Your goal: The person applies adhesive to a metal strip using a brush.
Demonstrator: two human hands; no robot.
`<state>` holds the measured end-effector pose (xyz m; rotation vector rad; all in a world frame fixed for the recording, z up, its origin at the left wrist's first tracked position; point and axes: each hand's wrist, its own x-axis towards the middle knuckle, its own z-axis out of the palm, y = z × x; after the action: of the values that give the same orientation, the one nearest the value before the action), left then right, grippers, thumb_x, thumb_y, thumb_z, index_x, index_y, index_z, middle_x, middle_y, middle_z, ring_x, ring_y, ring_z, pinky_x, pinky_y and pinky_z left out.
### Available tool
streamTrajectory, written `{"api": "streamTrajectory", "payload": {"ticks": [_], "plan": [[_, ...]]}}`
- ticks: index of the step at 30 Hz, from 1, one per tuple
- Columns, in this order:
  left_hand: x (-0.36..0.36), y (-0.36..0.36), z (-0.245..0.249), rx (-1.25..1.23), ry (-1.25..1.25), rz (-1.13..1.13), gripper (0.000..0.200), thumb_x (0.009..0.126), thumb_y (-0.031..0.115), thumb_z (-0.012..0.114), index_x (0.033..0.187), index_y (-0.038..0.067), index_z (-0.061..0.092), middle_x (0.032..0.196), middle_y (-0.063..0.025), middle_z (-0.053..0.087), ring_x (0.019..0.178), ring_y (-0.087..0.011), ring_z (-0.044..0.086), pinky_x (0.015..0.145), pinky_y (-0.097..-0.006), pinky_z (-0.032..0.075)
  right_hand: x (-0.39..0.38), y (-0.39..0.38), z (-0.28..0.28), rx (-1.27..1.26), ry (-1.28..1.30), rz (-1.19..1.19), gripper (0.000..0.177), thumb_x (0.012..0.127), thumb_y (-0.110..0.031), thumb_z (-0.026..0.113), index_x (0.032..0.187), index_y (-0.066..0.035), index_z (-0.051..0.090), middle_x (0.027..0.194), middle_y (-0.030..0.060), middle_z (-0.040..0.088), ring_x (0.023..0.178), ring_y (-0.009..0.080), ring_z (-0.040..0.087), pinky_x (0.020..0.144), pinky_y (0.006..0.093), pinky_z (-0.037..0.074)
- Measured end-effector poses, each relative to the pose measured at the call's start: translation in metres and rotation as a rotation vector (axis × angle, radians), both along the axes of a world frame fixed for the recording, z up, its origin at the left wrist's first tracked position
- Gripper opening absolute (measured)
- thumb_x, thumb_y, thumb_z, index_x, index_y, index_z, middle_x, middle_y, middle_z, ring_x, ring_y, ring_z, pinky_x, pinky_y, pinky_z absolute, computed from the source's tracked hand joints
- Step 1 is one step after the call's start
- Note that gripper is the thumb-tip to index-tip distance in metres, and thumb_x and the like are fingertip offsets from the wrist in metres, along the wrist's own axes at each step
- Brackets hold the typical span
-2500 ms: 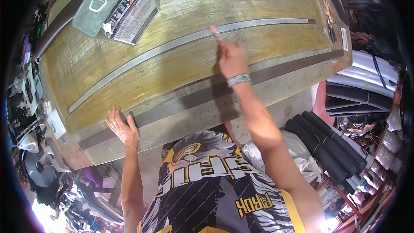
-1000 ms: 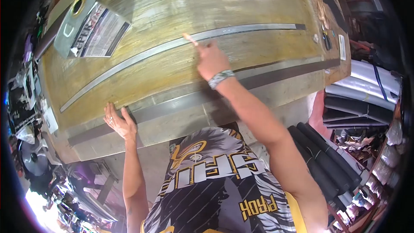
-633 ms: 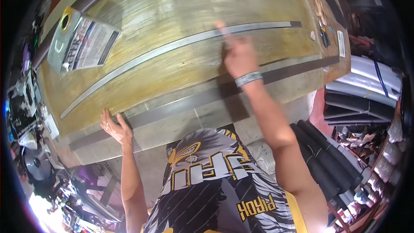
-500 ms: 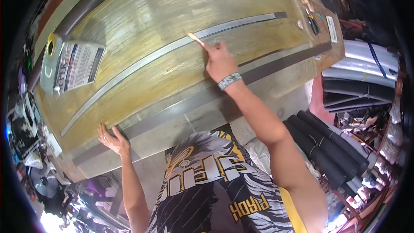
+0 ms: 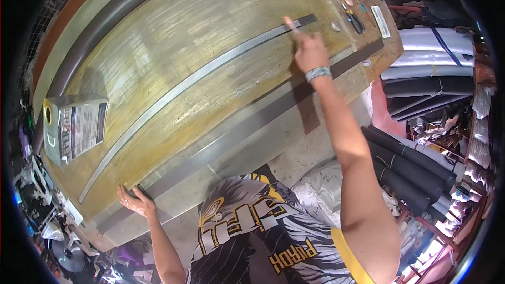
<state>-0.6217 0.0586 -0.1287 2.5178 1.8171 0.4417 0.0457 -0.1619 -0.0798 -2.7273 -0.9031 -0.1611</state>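
A long, narrow grey strip [image 5: 181, 87] lies across the worn yellowish tabletop [image 5: 210, 26], with a darker end at the right. My right hand [image 5: 311, 52] is closed around what looks like a small brush [image 5: 290, 24]. Its pale tip is over the strip near that darker end; motion blur hides whether it touches. At the table's near-left edge my left hand [image 5: 137, 201] rests with fingers apart, holding nothing, beside a dark strip [image 5: 231, 147] along the front edge. A rectangular metal can [image 5: 79, 126] with a printed label stands at the left.
Black-handled pliers [image 5: 355, 22] and a white label-like strip [image 5: 380, 21] lie on the table's right end. A dark roll [image 5: 79, 63] runs along the far edge. Rolled sheets [image 5: 426, 47] are stacked to the right, with black rolls [image 5: 402, 179] below them.
My right hand has moved right along the grey strip with the brush, close to its darker end. My left hand stays at the table edge. The whole view has shifted slightly.
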Motion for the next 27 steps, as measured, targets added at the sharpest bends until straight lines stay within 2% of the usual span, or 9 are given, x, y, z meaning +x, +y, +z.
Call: {"api": "streamTrajectory", "payload": {"ticks": [2, 4, 10, 13, 17, 18, 20, 22, 27], "plan": [[0.001, 0.001, 0.001, 0.002, 0.007, -0.002, 0.061, 0.106, 0.041, 0.047, 0.150, -0.002, 0.045, 0.155, -0.0188, 0.047, 0.146, -0.0352, 0.040, 0.124, -0.0552, 0.015, -0.037, 0.014, 0.008, 0.036, 0.040, 0.196, 0.054, 0.085, 0.000, 0.060, 0.134, -0.025, 0.064, 0.103, 0.0232, 0.062, 0.089, 0.0444, 0.066, 0.078, 0.0543, 0.056], [0.001, 0.001, 0.000, 0.004, 0.006, -0.002, 0.061, 0.105, 0.041, 0.047, 0.149, -0.002, 0.045, 0.155, -0.0185, 0.046, 0.147, -0.0349, 0.038, 0.124, -0.0540, 0.016, -0.051, 0.014, -0.009, 0.002, 0.177, 0.163, 0.052, 0.087, -0.002, 0.060, 0.133, -0.024, 0.063, 0.106, 0.0232, 0.061, 0.090, 0.0446, 0.068, 0.079, 0.0543, 0.057], [0.002, 0.001, 0.001, -0.020, 0.014, 0.002, 0.063, 0.105, 0.041, 0.048, 0.151, -0.002, 0.042, 0.157, -0.0187, 0.043, 0.148, -0.0352, 0.035, 0.125, -0.0539, 0.014, 0.037, -0.024, -0.022, -0.106, 0.028, -0.045, 0.042, 0.088, -0.004, 0.058, 0.125, -0.021, 0.068, 0.114, 0.0214, 0.060, 0.086, 0.0452, 0.070, 0.077, 0.0559, 0.058], [0.000, 0.002, -0.001, -0.036, 0.000, -0.001, 0.064, 0.105, 0.041, 0.048, 0.151, -0.002, 0.041, 0.157, -0.0200, 0.043, 0.148, -0.0357, 0.036, 0.125, -0.0538, 0.014, 0.076, -0.030, -0.011, -0.163, 0.039, -0.042, 0.038, 0.088, -0.005, 0.058, 0.121, -0.019, 0.070, 0.114, 0.0226, 0.060, 0.087, 0.0464, 0.069, 0.078, 0.0566, 0.058], [0.000, 0.001, -0.001, -0.050, -0.011, -0.001, 0.064, 0.105, 0.041, 0.048, 0.151, -0.003, 0.041, 0.157, -0.0207, 0.042, 0.147, -0.0366, 0.037, 0.125, -0.0536, 0.015, 0.042, -0.021, 0.007, -0.068, 0.005, -0.021, 0.040, 0.086, -0.002, 0.060, 0.121, -0.019, 0.070, 0.106, 0.0218, 0.061, 0.087, 0.0453, 0.068, 0.077, 0.0528, 0.057], [0.002, 0.000, 0.002, -0.042, 0.008, 0.005, 0.064, 0.105, 0.041, 0.049, 0.151, -0.003, 0.041, 0.157, -0.0206, 0.042, 0.147, -0.0370, 0.037, 0.124, -0.0535, 0.016, 0.028, -0.021, 0.008, -0.044, 0.017, 0.026, 0.042, 0.085, -0.001, 0.061, 0.121, -0.019, 0.069, 0.105, 0.0213, 0.060, 0.082, 0.0450, 0.067, 0.074, 0.0535, 0.057], [0.005, -0.002, 0.003, -0.015, 0.033, 0.007, 0.064, 0.105, 0.041, 0.049, 0.150, -0.003, 0.042, 0.156, -0.0207, 0.044, 0.145, -0.0373, 0.040, 0.123, -0.0528, 0.019, 0.006, -0.016, 0.014, -0.109, 0.088, 0.080, 0.039, 0.085, -0.003, 0.060, 0.120, -0.017, 0.069, 0.108, 0.0225, 0.061, 0.084, 0.0455, 0.068, 0.074, 0.0550, 0.057], [0.007, 0.000, 0.004, 0.020, 0.046, -0.014, 0.064, 0.106, 0.042, 0.048, 0.149, -0.004, 0.044, 0.154, -0.0211, 0.046, 0.142, -0.0372, 0.043, 0.122, -0.0514, 0.022, 0.025, -0.022, 0.003, -0.197, 0.052, 0.041, 0.037, 0.086, -0.006, 0.061, 0.120, -0.018, 0.070, 0.113, 0.0219, 0.060, 0.083, 0.0448, 0.070, 0.074, 0.0547, 0.059], [0.001, 0.003, 0.002, -0.024, 0.001, -0.022, 0.065, 0.104, 0.042, 0.050, 0.151, -0.003, 0.041, 0.155, -0.0211, 0.044, 0.145, -0.0393, 0.037, 0.121, -0.0529, 0.022, 0.077, -0.029, 0.013, -0.377, 0.055, -0.027, 0.036, 0.087, -0.007, 0.060, 0.121, -0.017, 0.069, 0.116, 0.0216, 0.060, 0.089, 0.0445, 0.071, 0.080, 0.0563, 0.058]]}}
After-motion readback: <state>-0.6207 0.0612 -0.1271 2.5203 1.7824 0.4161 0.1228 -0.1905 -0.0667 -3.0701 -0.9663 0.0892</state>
